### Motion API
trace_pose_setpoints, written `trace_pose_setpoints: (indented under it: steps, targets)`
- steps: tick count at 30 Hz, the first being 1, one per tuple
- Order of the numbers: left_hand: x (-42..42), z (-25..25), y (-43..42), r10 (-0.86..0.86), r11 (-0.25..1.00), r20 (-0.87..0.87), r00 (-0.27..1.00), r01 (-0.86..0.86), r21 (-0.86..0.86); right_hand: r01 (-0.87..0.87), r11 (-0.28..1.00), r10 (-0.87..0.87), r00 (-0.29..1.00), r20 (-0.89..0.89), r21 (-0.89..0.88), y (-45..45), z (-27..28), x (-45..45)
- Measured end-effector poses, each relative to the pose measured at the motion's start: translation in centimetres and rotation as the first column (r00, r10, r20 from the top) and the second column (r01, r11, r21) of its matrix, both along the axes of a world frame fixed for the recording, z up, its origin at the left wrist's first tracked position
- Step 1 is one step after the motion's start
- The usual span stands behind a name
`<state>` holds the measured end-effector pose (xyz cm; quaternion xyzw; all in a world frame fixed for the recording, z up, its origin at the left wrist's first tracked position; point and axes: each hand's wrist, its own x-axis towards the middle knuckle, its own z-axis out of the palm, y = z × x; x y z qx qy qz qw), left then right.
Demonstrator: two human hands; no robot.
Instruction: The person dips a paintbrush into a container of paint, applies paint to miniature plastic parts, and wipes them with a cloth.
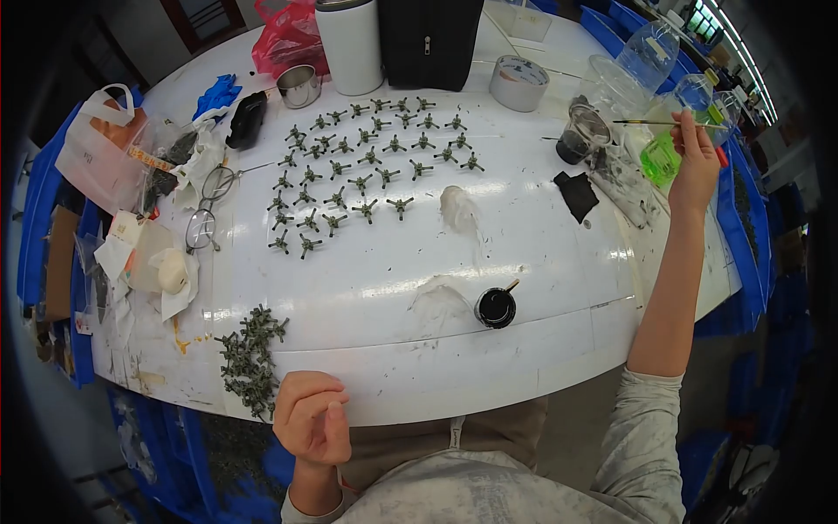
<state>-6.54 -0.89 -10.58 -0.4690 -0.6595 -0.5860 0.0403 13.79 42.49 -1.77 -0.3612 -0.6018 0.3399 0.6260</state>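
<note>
In my raised right hand (696, 162) a thin paintbrush (650, 122) is pinched, its dark tip pointing left over the jars at the table's right side. My left hand (314, 415) is closed at the table's front edge, fingers curled; what it holds, if anything, is hidden. Beside it lies a heap of small dark-green branched metal parts (251, 358). Several similar parts (368, 155) stand spread in loose rows across the middle. A small cup of black paint (496, 308) sits near the front, with a stick leaning on its rim.
Glasses (202, 229), tissues and a plastic bag (105, 153) crowd the left side. At the back stand a white tumbler (351, 48), a metal cup (298, 86), a black bag (429, 44) and a tape roll (518, 83). A green-liquid bottle (661, 159) and black cloth (576, 196) lie right.
</note>
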Motion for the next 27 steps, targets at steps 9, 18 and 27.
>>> trace_pose_setpoints:
  steps: [9,18,27]
  targets:
    - [0.1,0.0,0.1,-0.021,1.0,-0.007,1.0,0.021,-0.001,-0.126,0.907,0.174,0.981,0.084,-0.402,2.8,-5.6,3.1]
    - [0.0,-0.2,0.0,-0.02,1.0,-0.008,1.0,0.02,0.002,-0.004,0.951,0.081,0.968,0.239,-0.309,3.2,-5.4,3.6]
    - [0.1,-0.1,0.2,-0.022,1.0,-0.001,1.0,0.022,0.011,-0.274,0.953,0.293,0.942,0.162,-0.131,0.7,-0.8,-0.5]
